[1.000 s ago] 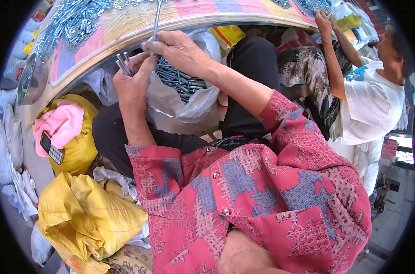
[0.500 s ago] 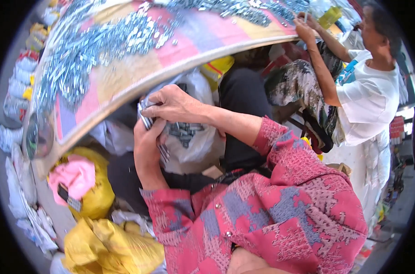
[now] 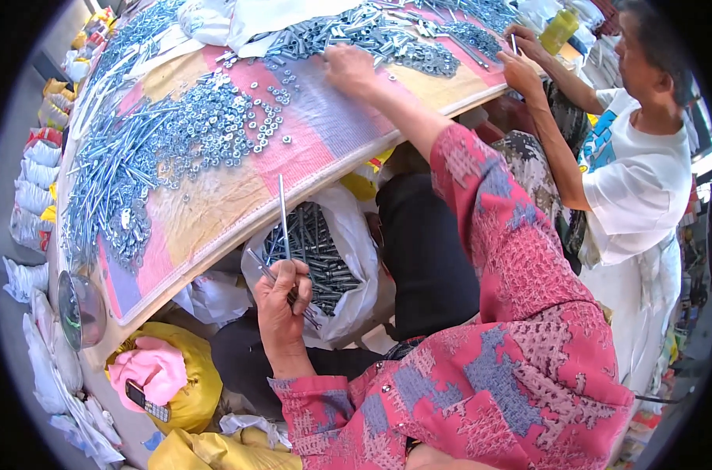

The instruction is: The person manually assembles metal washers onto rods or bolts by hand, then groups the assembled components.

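My left hand [image 3: 284, 301] is closed around several thin metal rods [image 3: 283, 211], one of them pointing up toward the table edge. Just beyond it, a white sack [image 3: 354, 235] holds many dark metal bolts [image 3: 328, 262]. My right hand [image 3: 349, 69] reaches over the table, its fingers bent down at the near edge of a heap of metal sleeves [image 3: 313, 33]. Its fingertips are partly hidden, so whether it grips a piece cannot be told. Left of it lie loose nuts [image 3: 215, 125] and a spread of long rods [image 3: 109, 172].
The table [image 3: 293, 168] has a striped cloth top and a raised pale edge. Flat washers [image 3: 426, 59] lie farther right. A co-worker [image 3: 638, 164] sits at right holding a small part. A yellow bag [image 3: 195, 376] bears pink cloth [image 3: 156, 364] and a phone [image 3: 146, 399].
My right hand has left the left hand and moved up and right onto the table. My left hand has moved lower, keeping its rods. The view has shifted, showing more of the table.
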Demonstrator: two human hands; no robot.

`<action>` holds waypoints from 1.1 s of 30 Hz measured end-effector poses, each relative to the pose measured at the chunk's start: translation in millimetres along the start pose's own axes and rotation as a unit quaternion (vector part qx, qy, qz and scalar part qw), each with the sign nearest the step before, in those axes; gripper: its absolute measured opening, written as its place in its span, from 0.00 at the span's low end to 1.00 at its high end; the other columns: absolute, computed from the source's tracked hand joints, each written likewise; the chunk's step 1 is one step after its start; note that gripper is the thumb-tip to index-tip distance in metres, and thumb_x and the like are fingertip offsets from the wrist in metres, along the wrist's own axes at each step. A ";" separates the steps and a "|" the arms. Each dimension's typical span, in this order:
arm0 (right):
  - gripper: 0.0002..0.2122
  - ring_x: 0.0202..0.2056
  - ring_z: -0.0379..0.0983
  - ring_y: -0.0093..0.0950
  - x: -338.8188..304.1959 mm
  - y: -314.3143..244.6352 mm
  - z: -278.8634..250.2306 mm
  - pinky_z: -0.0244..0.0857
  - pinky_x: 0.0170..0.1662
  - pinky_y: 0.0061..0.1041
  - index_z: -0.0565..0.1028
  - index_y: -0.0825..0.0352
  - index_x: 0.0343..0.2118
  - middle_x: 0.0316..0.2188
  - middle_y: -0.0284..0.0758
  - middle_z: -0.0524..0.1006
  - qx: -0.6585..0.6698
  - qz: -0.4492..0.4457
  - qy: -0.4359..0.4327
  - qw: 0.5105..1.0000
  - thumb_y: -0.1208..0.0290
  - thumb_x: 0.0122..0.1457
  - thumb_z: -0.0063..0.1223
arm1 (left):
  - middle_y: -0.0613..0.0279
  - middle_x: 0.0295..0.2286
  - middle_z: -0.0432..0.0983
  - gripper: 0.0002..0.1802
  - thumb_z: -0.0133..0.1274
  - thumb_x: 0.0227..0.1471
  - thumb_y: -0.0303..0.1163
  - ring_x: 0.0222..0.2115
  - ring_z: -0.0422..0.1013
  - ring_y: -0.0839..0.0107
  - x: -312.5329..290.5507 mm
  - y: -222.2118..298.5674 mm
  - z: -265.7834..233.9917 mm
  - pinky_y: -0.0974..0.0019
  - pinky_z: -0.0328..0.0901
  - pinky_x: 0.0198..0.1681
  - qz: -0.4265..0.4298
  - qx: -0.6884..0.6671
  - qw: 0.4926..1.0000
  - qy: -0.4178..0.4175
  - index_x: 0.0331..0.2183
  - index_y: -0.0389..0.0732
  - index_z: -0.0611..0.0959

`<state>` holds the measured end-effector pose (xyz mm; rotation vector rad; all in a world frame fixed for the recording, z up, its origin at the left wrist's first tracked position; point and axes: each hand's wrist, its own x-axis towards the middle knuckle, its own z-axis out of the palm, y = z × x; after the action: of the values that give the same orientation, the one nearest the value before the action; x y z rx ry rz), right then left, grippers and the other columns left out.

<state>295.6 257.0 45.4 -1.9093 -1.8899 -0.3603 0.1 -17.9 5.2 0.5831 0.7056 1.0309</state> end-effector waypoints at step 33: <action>0.10 0.28 0.77 0.21 -126.3 -115.7 -60.2 0.69 0.30 0.16 0.74 0.70 0.43 0.30 0.36 0.78 0.710 -0.001 -0.339 0.618 0.72 0.62 0.46 | 0.67 0.18 0.70 0.14 0.49 0.58 0.36 0.13 0.56 0.87 -13.6 9.9 -9.5 0.83 0.47 0.13 0.055 0.066 0.995 0.053 0.34 0.33 0.79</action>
<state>182.6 115.0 52.3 -0.8056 -1.4891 1.6174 -17.2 -25.2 9.6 0.6918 0.8481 1.1302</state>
